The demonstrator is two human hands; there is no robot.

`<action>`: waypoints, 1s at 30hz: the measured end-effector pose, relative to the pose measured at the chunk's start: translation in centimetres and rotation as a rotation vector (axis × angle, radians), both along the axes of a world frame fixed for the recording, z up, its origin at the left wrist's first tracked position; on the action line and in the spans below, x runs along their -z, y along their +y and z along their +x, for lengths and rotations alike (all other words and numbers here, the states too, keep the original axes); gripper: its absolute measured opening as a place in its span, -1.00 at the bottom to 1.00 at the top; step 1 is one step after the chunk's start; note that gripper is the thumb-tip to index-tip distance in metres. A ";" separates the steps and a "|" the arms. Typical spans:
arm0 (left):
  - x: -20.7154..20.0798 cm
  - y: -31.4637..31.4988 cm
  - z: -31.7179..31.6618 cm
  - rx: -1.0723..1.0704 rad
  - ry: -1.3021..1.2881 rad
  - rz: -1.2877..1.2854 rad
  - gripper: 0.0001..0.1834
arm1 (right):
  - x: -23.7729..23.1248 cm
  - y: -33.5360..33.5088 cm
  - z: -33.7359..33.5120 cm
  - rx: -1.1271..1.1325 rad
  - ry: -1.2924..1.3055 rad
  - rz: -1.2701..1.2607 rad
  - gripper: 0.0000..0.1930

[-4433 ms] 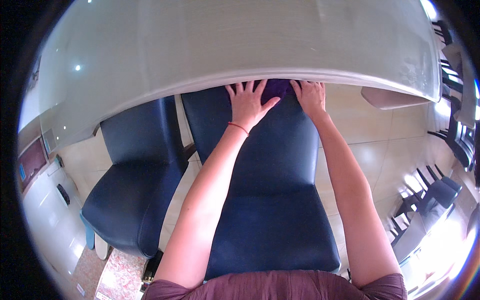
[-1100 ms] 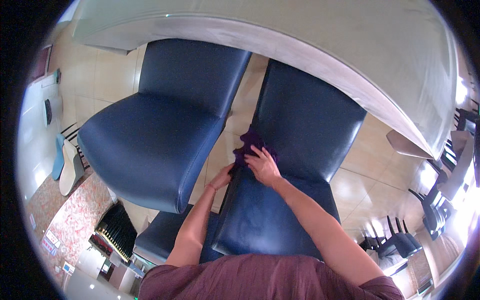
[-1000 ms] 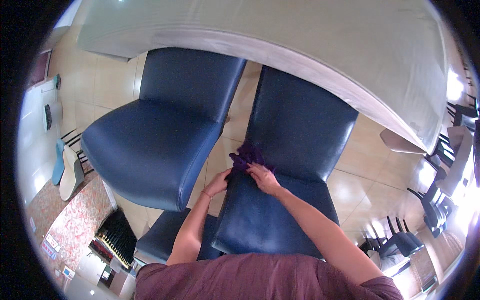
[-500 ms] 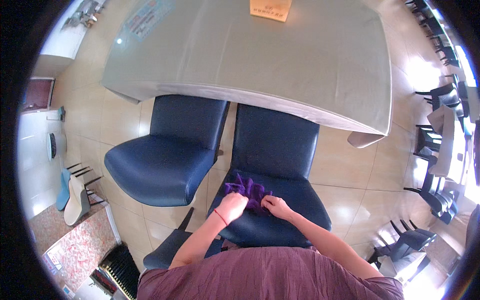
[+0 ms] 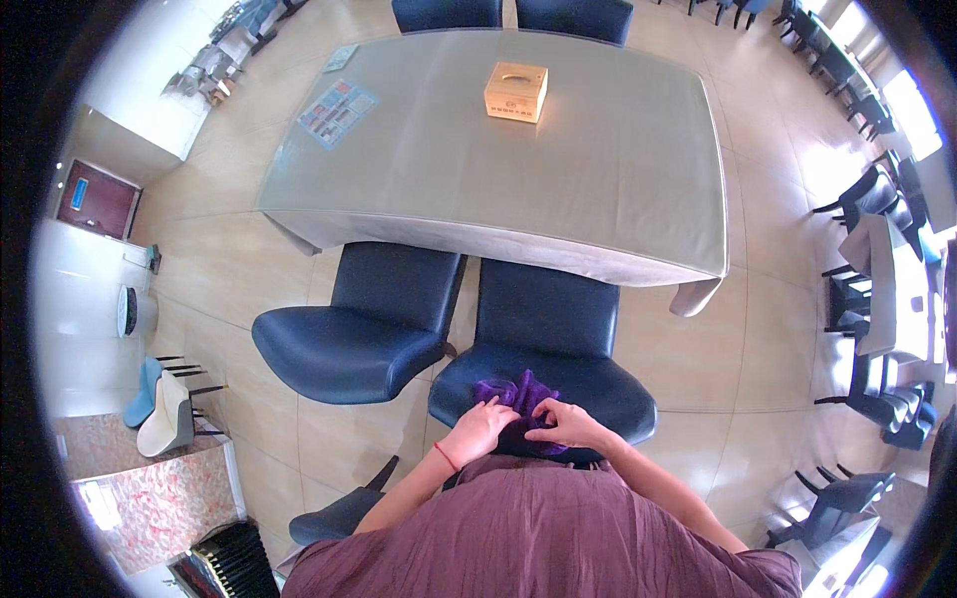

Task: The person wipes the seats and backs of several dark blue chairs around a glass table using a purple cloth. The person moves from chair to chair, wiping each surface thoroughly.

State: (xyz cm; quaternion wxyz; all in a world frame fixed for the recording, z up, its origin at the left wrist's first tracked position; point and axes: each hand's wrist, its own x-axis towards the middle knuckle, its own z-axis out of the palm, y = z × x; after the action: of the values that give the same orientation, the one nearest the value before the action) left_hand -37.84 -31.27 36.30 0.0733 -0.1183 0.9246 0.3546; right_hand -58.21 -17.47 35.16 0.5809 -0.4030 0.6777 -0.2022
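My left hand (image 5: 481,427): fingers bent over cloth's left side, thumb hidden, grip can't tell. Purple cloth (image 5: 528,387): rumpled, peaked folds, darker below, over right-hand blue chair's (image 5: 608,399) seat. My right hand (image 5: 576,427): thumb, fingers curled on cloth's right side, holding it.

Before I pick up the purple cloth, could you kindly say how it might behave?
The purple cloth looks floppy, since it bunches into folds between the left hand and right hand. The small bundle is probably light, and its uneven shape seems unlikely to roll.
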 end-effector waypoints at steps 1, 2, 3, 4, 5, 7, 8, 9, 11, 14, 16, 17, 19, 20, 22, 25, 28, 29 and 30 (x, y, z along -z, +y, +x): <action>-0.6 0.3 0.0 0.013 -0.005 0.018 -0.56 | 0.1 0.6 0.2 -0.035 0.041 -0.030 -0.27; -0.7 0.5 0.1 0.005 0.020 0.014 -0.58 | 0.2 1.1 0.4 -0.070 0.082 -0.060 -0.24; -0.9 1.1 0.4 -0.004 0.042 0.014 -0.60 | -0.6 1.4 0.4 -0.114 0.121 -0.039 -0.21; -1.2 1.7 0.6 -0.015 0.063 0.015 -0.62 | -0.6 1.7 0.3 -0.086 0.124 -0.056 -0.22; -1.5 1.9 0.8 -0.076 0.033 0.043 -0.62 | -0.5 1.9 -0.1 -0.059 0.128 -0.073 -0.22; -3.7 1.9 0.9 -0.151 0.045 0.063 -0.63 | -1.1 2.6 -0.6 -0.038 0.131 -0.115 -0.25; -5.0 2.1 1.0 -0.227 0.161 0.102 -0.66 | -2.0 2.9 -1.0 -0.012 0.083 -0.171 -0.28; -6.3 2.2 1.6 -0.311 0.143 0.097 -0.68 | -3.5 2.8 -1.0 0.030 0.033 -0.221 -0.36; -8.4 2.6 2.6 -0.474 0.140 0.055 -0.70 | -5.7 2.9 -1.4 0.045 0.036 -0.347 -0.51; -8.6 3.2 5.5 -0.684 0.384 -0.203 -0.70 | -7.8 3.1 -1.7 -0.053 0.190 -0.490 -0.74; -11.3 3.3 6.9 -0.698 0.425 -0.279 -0.70 | -9.2 2.9 -1.9 -0.090 0.211 -0.508 -0.74; -12.8 3.6 7.3 -0.736 0.450 -0.262 -0.70 | -10.2 2.8 -1.9 -0.097 0.187 -0.510 -0.73; -14.4 5.0 8.3 -0.897 0.530 -0.046 -0.72 | -12.8 2.2 -1.0 -0.167 0.266 -0.573 -0.71; -14.8 5.5 9.0 -0.952 0.578 0.048 -0.73 | -13.9 1.8 -0.6 -0.199 0.309 -0.604 -0.70; -15.5 5.7 9.6 -0.947 0.680 0.184 -0.74 | -14.5 1.0 0.0 -0.291 0.353 -0.665 -0.74; -16.0 6.5 11.5 -1.081 0.763 0.395 -0.80 | -14.7 -0.4 1.8 -0.341 0.375 -0.779 -0.81; -17.1 5.4 13.1 -1.118 0.799 0.370 -0.82 | -15.5 -2.3 4.3 -0.331 0.437 -0.918 -0.72; -18.1 4.9 13.7 -1.122 0.780 0.322 -0.82 | -16.1 -3.0 5.6 -0.310 0.420 -0.909 -0.59; -18.8 4.4 14.1 -1.109 0.729 0.292 -0.83 | -16.1 -3.9 6.7 -0.331 0.364 -0.912 -0.43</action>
State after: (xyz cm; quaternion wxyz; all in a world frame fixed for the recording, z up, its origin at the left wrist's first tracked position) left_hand -23.70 -26.83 55.05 -0.4205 -0.4367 0.6355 0.4781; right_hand -51.50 -21.36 51.24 0.2428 -0.7459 0.5378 -0.3090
